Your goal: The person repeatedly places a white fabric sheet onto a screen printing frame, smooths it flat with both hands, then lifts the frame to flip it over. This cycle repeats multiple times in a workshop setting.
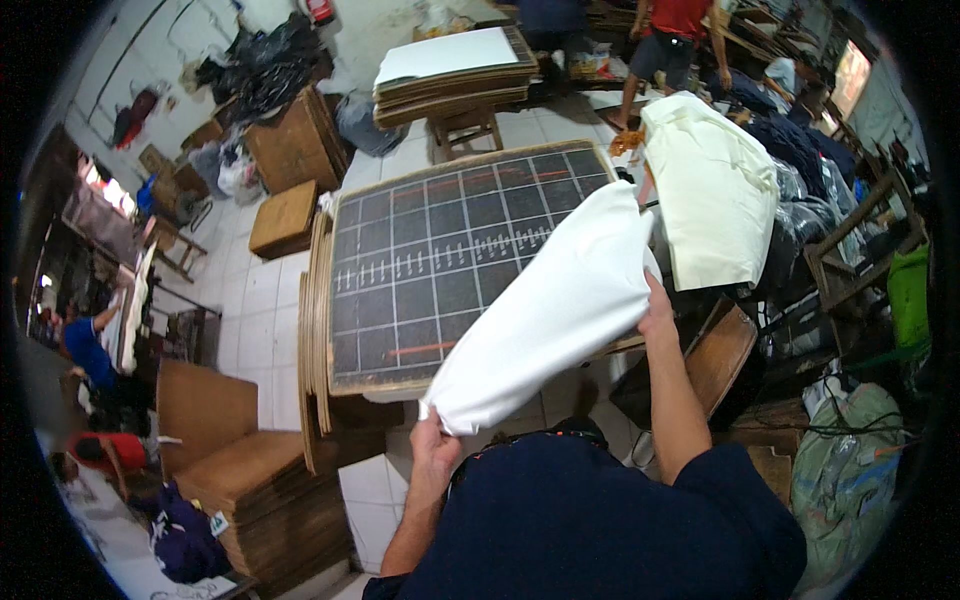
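Observation:
A length of white cloth (550, 300) is stretched between my two hands, slanting over the near right part of a dark board (430, 225) marked with a pale grid. My left hand (433, 445) is closed on the cloth's lower left corner. Farther right and higher, my right hand (656, 305) grips the cloth's right edge; its fingertips are partly hidden behind the fabric. The cloth's far end reaches beyond the board's right edge, beside a pile covered in cream cloth (710, 200).
Behind the board, a stack of boards (455, 75) with a white sheet on top rests on a wooden stool (468, 135). Brown boards (260, 480) are piled at the lower left. A green sack (845, 480) lies at the right. Another person (675, 45) stands at the far right.

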### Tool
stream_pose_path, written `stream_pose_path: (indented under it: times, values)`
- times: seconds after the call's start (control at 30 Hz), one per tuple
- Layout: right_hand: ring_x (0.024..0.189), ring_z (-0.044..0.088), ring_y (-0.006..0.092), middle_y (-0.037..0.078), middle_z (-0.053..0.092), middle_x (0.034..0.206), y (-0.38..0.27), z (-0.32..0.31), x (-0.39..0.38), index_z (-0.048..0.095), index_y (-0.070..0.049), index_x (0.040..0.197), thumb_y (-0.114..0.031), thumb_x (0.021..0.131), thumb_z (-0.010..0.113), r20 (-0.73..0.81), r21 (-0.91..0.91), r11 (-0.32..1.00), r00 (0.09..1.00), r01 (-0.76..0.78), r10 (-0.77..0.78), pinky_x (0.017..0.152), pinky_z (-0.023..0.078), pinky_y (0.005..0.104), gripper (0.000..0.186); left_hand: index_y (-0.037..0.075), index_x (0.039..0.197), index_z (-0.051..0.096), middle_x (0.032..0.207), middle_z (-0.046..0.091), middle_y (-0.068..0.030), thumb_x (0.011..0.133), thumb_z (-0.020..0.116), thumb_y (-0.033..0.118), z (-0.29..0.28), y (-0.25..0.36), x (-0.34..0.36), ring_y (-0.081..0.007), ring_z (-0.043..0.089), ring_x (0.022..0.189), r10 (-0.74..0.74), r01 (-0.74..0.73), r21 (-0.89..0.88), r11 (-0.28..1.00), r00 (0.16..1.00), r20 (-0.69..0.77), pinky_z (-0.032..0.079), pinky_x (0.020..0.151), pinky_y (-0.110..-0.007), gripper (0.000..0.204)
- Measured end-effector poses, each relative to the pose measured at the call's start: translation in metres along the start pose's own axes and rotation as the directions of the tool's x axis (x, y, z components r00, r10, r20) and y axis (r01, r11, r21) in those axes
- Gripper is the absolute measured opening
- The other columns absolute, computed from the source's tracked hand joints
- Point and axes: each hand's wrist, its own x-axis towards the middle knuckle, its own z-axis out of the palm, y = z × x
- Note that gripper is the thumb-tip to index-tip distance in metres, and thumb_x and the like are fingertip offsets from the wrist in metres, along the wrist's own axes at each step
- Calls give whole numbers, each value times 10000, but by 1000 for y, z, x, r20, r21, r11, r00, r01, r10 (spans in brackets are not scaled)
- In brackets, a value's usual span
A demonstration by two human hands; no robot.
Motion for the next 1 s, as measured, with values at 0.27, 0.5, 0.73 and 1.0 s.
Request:
stream_pose_path:
  times: [0.27,0.5,0.73,1.0]
  values:
    - [1085,622,270,120,663,1171,-10,-8,-74,596,-21,1245,-319,917,559,-68,-123,990,994,73,-81,976,478,408,445,-95,1164,587,1049,668,-168,946,638,255,-131,-44,54,-240,658,833,68,55,603,796,982,-178,542,703,-415,416]
    - [1113,613,243,130,638,1206,-104,70,-165,555,37,1276,-235,953,583,178,-132,854,859,503,-479,961,490,360,423,8,1192,608,1114,670,-138,999,544,303,-99,7,41,-233,664,919,-268,249,217,944,962,59,550,803,-395,358]
    - [1163,590,241,130,616,1266,-134,120,-189,540,9,1302,-173,974,581,277,-136,836,831,532,-483,1024,447,408,377,31,1310,506,1336,556,-164,1030,401,444,-28,197,-3,-316,536,1228,376,-302,-337,892,909,181,428,1053,-503,510]
    - [1058,621,294,168,640,1153,-188,107,-175,600,43,1163,-213,885,688,84,-131,730,741,671,-666,966,483,438,389,82,960,642,939,687,-91,960,551,505,-6,271,-57,-248,666,872,482,-455,-161,876,827,289,561,824,-414,433]
